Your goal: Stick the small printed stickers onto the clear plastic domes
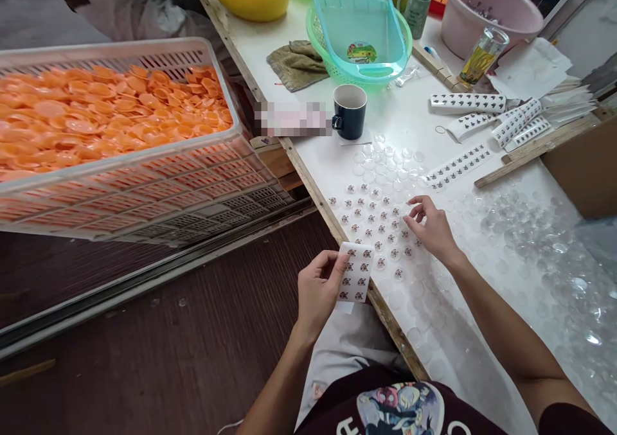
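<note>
My left hand (318, 290) pinches a white sticker sheet (357, 287) between thumb and fingers, near the table's wooden edge. Small printed animal-face stickers stand in two columns on the sheet. Over the tabletop, my right hand (434, 229) has its fingers bent and its thumb close to the fingertips; whatever may be between them is too small to make out. Beside it lie several clear round discs with face stickers (380, 263) at their middles. Farther back are plain clear discs (380, 165) without stickers.
A white crate (226, 110) of orange discs (120, 110) stands left of the table. A dark mug (350, 120), turquoise basin (357, 30), glass (482, 56), and rolled sticker sheets (467, 104) sit farther back. Loose clear pieces (525, 229) heap up at right, near a cardboard box (585, 165).
</note>
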Demonstrator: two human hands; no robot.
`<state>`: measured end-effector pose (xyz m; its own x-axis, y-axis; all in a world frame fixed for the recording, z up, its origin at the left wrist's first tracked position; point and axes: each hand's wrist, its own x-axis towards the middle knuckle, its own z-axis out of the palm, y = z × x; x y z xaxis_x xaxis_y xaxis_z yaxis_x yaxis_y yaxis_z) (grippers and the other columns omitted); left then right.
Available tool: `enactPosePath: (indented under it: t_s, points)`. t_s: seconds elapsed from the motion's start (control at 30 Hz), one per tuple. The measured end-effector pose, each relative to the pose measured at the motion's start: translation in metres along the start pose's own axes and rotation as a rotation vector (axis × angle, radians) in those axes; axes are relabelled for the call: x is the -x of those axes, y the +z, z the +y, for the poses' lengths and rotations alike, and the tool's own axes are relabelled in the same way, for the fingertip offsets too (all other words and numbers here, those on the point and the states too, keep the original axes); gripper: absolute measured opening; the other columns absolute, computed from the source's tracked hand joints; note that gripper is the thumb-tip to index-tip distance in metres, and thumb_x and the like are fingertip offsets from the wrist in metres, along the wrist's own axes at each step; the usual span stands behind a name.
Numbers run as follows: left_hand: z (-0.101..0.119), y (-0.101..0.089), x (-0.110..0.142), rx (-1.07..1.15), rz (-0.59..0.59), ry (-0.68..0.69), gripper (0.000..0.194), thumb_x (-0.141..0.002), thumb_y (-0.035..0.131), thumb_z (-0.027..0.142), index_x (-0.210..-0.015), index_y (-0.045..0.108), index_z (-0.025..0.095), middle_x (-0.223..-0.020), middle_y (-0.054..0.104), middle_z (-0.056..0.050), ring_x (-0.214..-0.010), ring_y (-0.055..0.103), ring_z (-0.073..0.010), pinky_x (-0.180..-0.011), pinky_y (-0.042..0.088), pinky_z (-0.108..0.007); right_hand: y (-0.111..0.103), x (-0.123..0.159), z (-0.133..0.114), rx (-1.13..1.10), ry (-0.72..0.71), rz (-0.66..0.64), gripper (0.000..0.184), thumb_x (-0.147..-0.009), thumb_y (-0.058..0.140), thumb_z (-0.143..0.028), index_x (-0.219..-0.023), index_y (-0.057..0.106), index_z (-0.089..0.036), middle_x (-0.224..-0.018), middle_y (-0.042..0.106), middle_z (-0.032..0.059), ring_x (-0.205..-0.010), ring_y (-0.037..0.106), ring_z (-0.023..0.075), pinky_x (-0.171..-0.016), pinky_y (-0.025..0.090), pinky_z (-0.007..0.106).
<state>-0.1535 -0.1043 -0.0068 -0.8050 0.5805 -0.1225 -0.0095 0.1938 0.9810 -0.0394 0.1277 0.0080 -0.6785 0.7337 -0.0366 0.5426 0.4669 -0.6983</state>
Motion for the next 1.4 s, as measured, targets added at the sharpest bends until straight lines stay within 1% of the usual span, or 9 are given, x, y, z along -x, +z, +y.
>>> enactPosePath:
  t_s: [0.07,0.17,0.47,0.8,1.0,1.1,1.17,1.27,1.4]
  points:
    - [0.000,0.000,0.000,0.001,0.004,-0.005,0.030,-0.088,0.067,0.043,-0.074,0.069,0.017,-0.065,0.067,-0.001,-0.056,0.056,-0.0124,-0.050,0.044,-0.020,0.007,0.002,0.000,0.079,-0.042,0.000,0.037,-0.084,0.064,-0.033,-0.118,0.053,-0.023,-0.090,0.067,0.0023,-0.083,0.064,0.0220,-0.097,0.042,0.047]
    - [0.000,0.000,0.000,0.002,0.003,-0.009,0.029,-0.088,0.067,0.042,-0.073,0.069,0.017,-0.065,0.067,-0.001,-0.056,0.056,-0.0124,-0.051,0.044,-0.020,0.013,0.002,0.002,0.140,-0.062,0.008,0.041,-0.082,0.065,-0.030,-0.120,0.050,-0.022,-0.093,0.067,0.0040,-0.089,0.065,0.0248,-0.098,0.041,0.048]
    - [0.000,0.000,-0.001,0.014,-0.002,-0.009,0.027,-0.088,0.067,0.040,-0.074,0.069,0.017,-0.065,0.067,0.000,-0.057,0.056,-0.0120,-0.051,0.043,-0.020,0.008,0.001,0.005,0.085,-0.063,-0.016,0.033,-0.089,0.048,-0.021,-0.122,0.046,-0.020,-0.085,0.069,0.0024,-0.080,0.065,0.0218,-0.093,0.042,0.041]
    - [-0.002,0.000,-0.002,0.002,-0.010,0.008,0.027,-0.089,0.067,0.039,-0.075,0.069,0.017,-0.066,0.066,0.000,-0.057,0.055,-0.0116,-0.051,0.043,-0.019,0.004,0.006,0.009,0.384,-0.189,0.103,0.035,-0.095,0.048,-0.025,-0.129,0.047,-0.017,-0.095,0.069,0.0078,-0.079,0.063,0.0232,-0.088,0.033,0.040]
    - [-0.002,0.000,-0.002,0.000,-0.003,0.004,0.027,-0.088,0.067,0.040,-0.074,0.069,0.017,-0.065,0.066,0.000,-0.057,0.055,-0.0117,-0.050,0.043,-0.019,0.000,0.006,0.009,0.269,-0.199,0.062,0.036,-0.093,0.047,-0.020,-0.129,0.048,-0.020,-0.098,0.069,0.0058,-0.082,0.062,0.0214,-0.091,0.034,0.040]
    - [-0.001,0.001,-0.003,-0.001,-0.004,0.002,0.028,-0.088,0.067,0.041,-0.074,0.069,0.017,-0.065,0.066,0.000,-0.057,0.055,-0.0119,-0.051,0.043,-0.020,-0.004,0.004,0.007,0.174,-0.164,0.113,0.028,-0.093,0.050,-0.025,-0.120,0.056,-0.021,-0.100,0.068,0.0056,-0.083,0.061,0.0205,-0.092,0.036,0.042]
    - [-0.001,0.000,-0.003,-0.001,-0.001,0.002,0.027,-0.088,0.068,0.040,-0.075,0.069,0.017,-0.066,0.066,0.000,-0.058,0.056,-0.0120,-0.052,0.044,-0.020,-0.007,0.002,0.006,0.098,-0.109,0.139,0.018,-0.091,0.054,-0.032,-0.103,0.063,-0.022,-0.100,0.068,0.0063,-0.082,0.060,0.0203,-0.088,0.039,0.041]
    - [-0.002,0.001,-0.003,0.011,-0.005,-0.002,0.027,-0.088,0.068,0.041,-0.075,0.069,0.017,-0.066,0.066,0.000,-0.057,0.055,-0.0115,-0.051,0.043,-0.020,-0.011,-0.003,0.006,-0.033,0.019,0.018,0.016,-0.086,0.058,-0.036,-0.082,0.064,-0.022,-0.088,0.068,0.0050,-0.077,0.058,0.0198,-0.077,0.044,0.036]
    - [-0.002,0.001,-0.002,0.018,-0.013,-0.007,0.027,-0.088,0.068,0.041,-0.076,0.069,0.017,-0.066,0.066,0.000,-0.057,0.055,-0.0115,-0.051,0.043,-0.020,-0.010,-0.005,0.006,-0.053,0.130,-0.070,0.012,-0.082,0.060,-0.032,-0.076,0.064,-0.022,-0.077,0.067,0.0028,-0.073,0.059,0.0192,-0.071,0.044,0.033]
